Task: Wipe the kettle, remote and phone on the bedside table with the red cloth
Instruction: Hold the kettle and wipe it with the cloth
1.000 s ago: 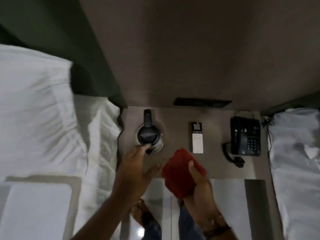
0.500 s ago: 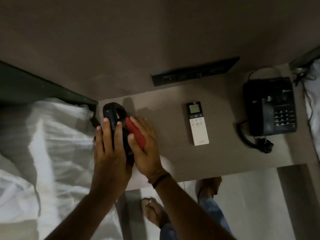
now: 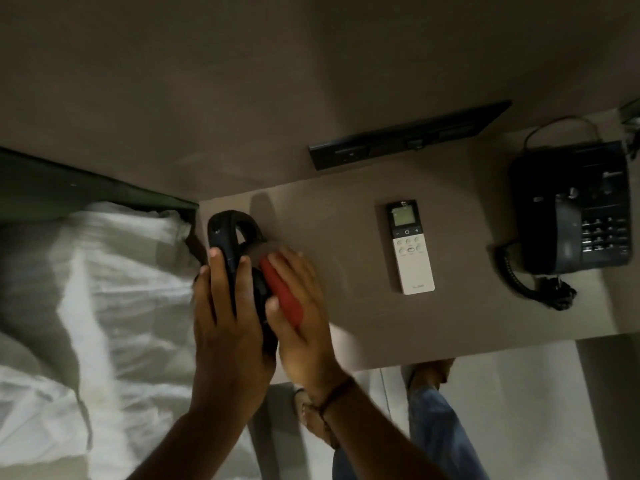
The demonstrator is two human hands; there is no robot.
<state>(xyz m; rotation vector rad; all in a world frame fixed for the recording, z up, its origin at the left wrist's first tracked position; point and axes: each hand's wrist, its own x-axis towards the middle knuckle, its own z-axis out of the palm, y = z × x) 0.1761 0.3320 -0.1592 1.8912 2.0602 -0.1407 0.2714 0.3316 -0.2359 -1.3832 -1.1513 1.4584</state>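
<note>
Right now the left hand [image 3: 225, 327] is wrapped around the black kettle [image 3: 235, 258], with its fingers closed on the handle; the kettle stands at the 9 o'clock end of the bedside table [image 3: 329, 216], close by the white bed [image 3: 104, 289]; the right hand [image 3: 298, 306] presses the red cloth [image 3: 282, 296] flat against the kettle's side at 3 o'clock, and its fingers are curled over the cloth; so the kettle is probably the step being done; the white remote [image 3: 410, 247] lies further out at 3 o'clock from the cloth, well apart, with its long side running from 12 to 6 o'clock; the right hand is the nearer one to it; the black phone [image 3: 575, 209] sits at the far 3 o'clock end; both look untouched.
</note>
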